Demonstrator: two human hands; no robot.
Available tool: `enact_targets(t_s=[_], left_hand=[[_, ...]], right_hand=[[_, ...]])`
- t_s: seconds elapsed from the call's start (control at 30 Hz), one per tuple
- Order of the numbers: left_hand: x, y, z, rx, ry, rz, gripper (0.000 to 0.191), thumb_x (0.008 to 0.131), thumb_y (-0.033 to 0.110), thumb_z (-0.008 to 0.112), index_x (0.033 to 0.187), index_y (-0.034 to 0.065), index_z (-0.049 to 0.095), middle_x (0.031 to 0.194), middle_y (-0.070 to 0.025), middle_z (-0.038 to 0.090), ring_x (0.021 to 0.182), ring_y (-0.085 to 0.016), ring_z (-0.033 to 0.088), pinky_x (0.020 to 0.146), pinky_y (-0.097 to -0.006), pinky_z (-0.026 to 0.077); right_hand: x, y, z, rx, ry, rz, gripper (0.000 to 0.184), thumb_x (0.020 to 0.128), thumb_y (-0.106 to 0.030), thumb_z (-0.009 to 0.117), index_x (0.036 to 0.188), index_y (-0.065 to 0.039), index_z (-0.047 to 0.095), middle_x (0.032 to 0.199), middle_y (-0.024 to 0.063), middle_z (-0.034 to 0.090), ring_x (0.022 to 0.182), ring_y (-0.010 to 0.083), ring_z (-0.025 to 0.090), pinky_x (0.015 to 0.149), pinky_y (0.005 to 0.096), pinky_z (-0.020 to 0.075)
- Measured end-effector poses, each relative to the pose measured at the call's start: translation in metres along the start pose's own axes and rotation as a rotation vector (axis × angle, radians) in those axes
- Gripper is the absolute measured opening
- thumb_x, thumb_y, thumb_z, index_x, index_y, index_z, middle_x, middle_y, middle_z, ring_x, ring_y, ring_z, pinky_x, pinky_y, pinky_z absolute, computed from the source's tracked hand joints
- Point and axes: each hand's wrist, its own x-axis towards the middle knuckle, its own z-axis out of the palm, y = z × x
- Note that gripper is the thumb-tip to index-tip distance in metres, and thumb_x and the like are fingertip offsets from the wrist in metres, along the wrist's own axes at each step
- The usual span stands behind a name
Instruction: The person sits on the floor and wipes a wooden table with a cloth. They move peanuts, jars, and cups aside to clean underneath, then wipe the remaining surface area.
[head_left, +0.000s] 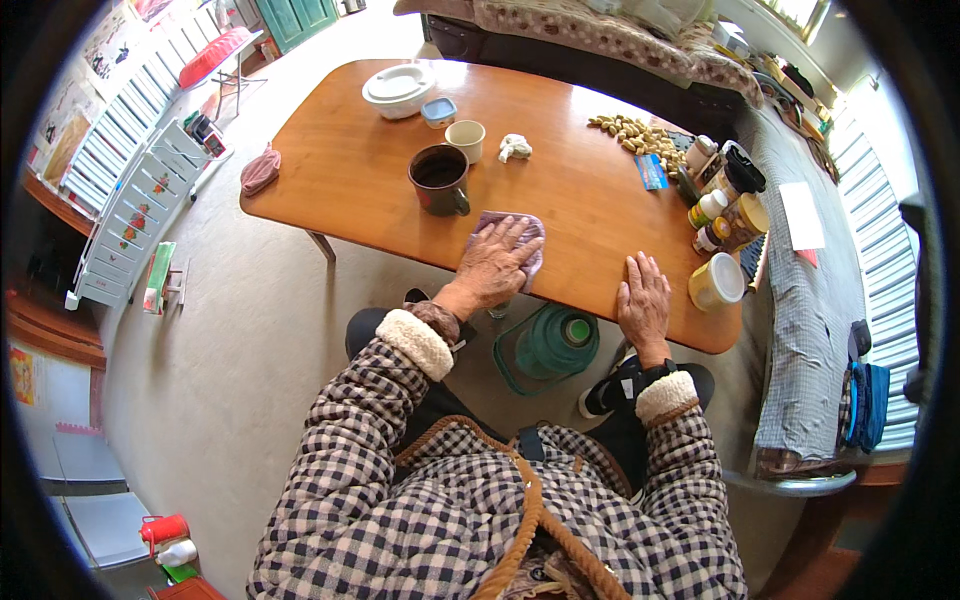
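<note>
My left hand (491, 264) lies flat on a folded purple cloth (534, 268) at the near edge of the wooden table (360, 202). Its fingers are spread over the cloth and hide much of it. Palm down on the bare tabletop to the right, my right hand (645, 300) holds nothing. A dark mug (441, 196) with a handle stands just beyond my left hand. Behind the mug are a cream paper cup (466, 141) and a crumpled white tissue (514, 148). Close to my right hand stands a tub with a white lid (717, 282).
Peanuts (637, 136), a blue card (651, 172) and several jars (742, 217) occupy the right side. A white lidded bowl (399, 91) and small blue-lidded container (439, 112) stand far left. Another cloth (261, 171) hangs over the left edge. Below is a green jug (551, 345).
</note>
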Motion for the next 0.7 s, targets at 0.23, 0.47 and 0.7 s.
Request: enact_targets(t_s=[0.23, 0.47, 0.7], left_hand=[[-0.001, -0.019, 0.000, -0.031, 0.014, -0.058, 0.056, 0.086, 0.021, 0.054, 0.142, 0.0203, 0.057, 0.157, -0.0099, 0.041, 0.145, -0.032, 0.037, 0.118, -0.0475, 0.027], [0.010, -0.026, 0.007, -0.036, 0.058, -0.103, 0.054, 0.086, 0.020, 0.054, 0.140, 0.0195, 0.059, 0.154, -0.0112, 0.045, 0.144, -0.032, 0.037, 0.119, -0.0458, 0.027], [0.013, -0.025, 0.008, -0.079, 0.153, -0.133, 0.053, 0.086, 0.018, 0.054, 0.139, 0.0194, 0.058, 0.154, -0.0110, 0.044, 0.143, -0.033, 0.038, 0.117, -0.0463, 0.030]], right_hand=[[0.016, -0.006, 0.001, 0.079, -0.077, 0.055, 0.047, 0.093, -0.016, 0.055, 0.139, -0.007, 0.053, 0.146, 0.0122, 0.049, 0.138, 0.0333, 0.042, 0.114, 0.0485, 0.0314], [0.148, -0.090, 0.023, 0.603, -0.035, -0.317, 0.061, 0.083, -0.001, 0.051, 0.144, -0.008, 0.047, 0.109, 0.0226, 0.061, 0.103, 0.0395, 0.056, 0.090, 0.0472, 0.0456], [0.256, -0.154, 0.105, 0.553, -0.256, -0.459, 0.053, 0.085, -0.001, 0.050, 0.138, -0.004, 0.054, 0.109, 0.0263, 0.067, 0.104, 0.0408, 0.062, 0.090, 0.0460, 0.0497]])
